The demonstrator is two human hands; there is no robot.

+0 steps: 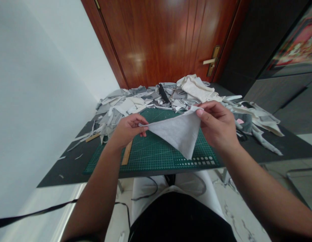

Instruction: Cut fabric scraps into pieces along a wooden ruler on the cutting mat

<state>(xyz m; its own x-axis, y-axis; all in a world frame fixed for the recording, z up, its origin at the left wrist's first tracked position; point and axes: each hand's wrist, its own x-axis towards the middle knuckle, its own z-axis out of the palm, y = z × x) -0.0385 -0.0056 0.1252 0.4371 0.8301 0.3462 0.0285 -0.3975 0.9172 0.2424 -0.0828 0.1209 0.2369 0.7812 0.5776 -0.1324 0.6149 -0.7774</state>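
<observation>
A light grey, roughly triangular piece of fabric (179, 132) is stretched in the air between my hands. My left hand (129, 129) pinches its narrow left corner between thumb and fingers. At the upper right corner, my right hand (217, 124) grips it, thumb on the near side. The lowest point of the cloth hangs down over the green cutting mat (156, 154). Under my left hand, a wooden ruler (126, 154) lies on the mat, its far part hidden.
Heaped fabric scraps (130, 102) line the back of the dark table (60, 173), with cream cloth (197, 88) on top. More scraps (259, 117) lie at the right. A second wooden strip (93, 136) rests at left. Behind stands a wooden door (156, 40); a white wall (57, 60) borders the left.
</observation>
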